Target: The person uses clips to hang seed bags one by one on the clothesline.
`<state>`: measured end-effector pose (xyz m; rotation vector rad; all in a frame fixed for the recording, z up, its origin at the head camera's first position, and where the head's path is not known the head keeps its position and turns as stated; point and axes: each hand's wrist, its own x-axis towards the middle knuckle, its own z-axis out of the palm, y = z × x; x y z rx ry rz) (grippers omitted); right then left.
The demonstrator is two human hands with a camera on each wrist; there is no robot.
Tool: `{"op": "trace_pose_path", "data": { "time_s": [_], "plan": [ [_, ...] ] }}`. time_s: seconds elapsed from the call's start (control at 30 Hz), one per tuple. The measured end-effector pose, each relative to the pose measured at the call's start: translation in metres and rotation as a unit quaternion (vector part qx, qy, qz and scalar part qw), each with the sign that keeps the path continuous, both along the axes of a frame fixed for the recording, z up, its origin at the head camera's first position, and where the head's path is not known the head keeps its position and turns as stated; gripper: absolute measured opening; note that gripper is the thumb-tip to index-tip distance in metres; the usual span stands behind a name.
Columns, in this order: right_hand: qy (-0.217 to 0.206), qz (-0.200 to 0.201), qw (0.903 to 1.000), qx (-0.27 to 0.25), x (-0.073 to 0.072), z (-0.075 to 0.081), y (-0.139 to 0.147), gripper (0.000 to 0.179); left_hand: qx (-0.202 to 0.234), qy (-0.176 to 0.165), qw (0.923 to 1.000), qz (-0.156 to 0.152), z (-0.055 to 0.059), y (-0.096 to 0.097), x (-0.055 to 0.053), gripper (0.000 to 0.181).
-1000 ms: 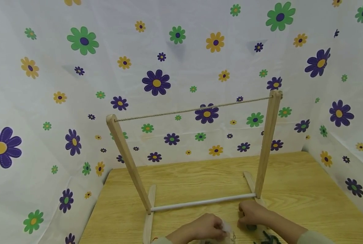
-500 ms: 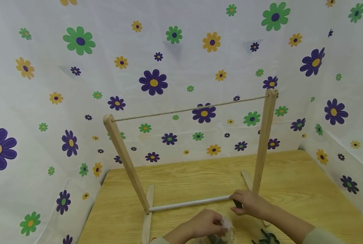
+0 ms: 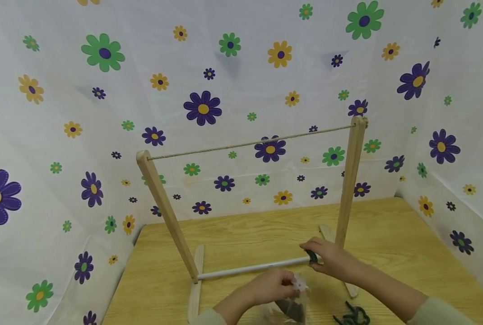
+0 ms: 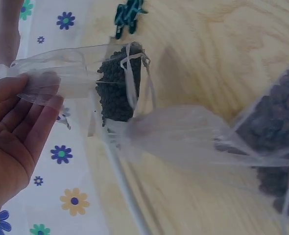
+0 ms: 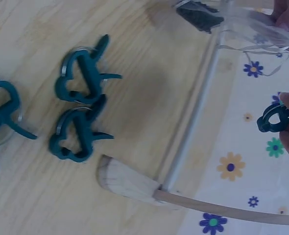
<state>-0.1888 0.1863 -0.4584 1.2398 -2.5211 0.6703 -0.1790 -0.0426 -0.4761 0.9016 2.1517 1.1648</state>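
In the head view my left hand (image 3: 271, 285) pinches the gathered top of a sheer drawstring bag (image 3: 280, 309). Dark pellets (image 4: 119, 85) fill the bag's lower end in the left wrist view, and its ribbons hang loose. My right hand (image 3: 334, 259) pinches a green spring clip (image 5: 271, 120) between thumb and fingers, level with the white rod in the head view. Several more green clips (image 3: 352, 314) lie on the table below that hand; the right wrist view shows one clip (image 5: 81, 76) close beside another. A second sheer bag (image 4: 179, 132) of dark pellets lies on the table.
A wooden stand spans the table (image 3: 262, 234): left post (image 3: 166, 214), right post (image 3: 349, 180), a taut cord (image 3: 241, 145) between their tops and a white rod (image 3: 249, 270) low down. A flower-printed sheet (image 3: 241, 81) hangs behind and at both sides.
My right hand has risen from the table with a green clip in its fingers. My left hand has lifted the bag slightly, so more of the dark pellets shows.
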Motion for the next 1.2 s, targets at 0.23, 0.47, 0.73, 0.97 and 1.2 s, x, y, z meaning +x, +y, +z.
{"op": "trace_pose_path", "data": {
  "time_s": [0.23,0.47,0.73,0.97,1.2],
  "plan": [
    [0.043,-0.037,0.9967,-0.059,-0.002,0.027,0.001,0.05,-0.018,0.069,0.9974,0.008,0.02,0.004,-0.007,0.011],
    [0.106,-0.03,0.9912,-0.074,-0.009,0.052,0.011,0.055,-0.018,0.119,0.9921,0.034,0.043,0.005,-0.007,0.009],
    [-0.008,-0.103,0.9917,-0.076,-0.004,0.083,0.013,0.041,-0.005,0.173,0.984,0.043,0.065,0.007,-0.012,0.012],
    [0.019,-0.08,0.9904,-0.111,-0.003,0.113,0.014,0.049,0.039,0.187,0.9788,0.074,0.087,0.007,-0.017,0.018],
    [0.092,-0.072,0.9845,-0.131,-0.002,0.146,0.018,0.055,0.064,0.185,0.9729,0.122,0.107,0.008,-0.025,0.014]
  ]
}}
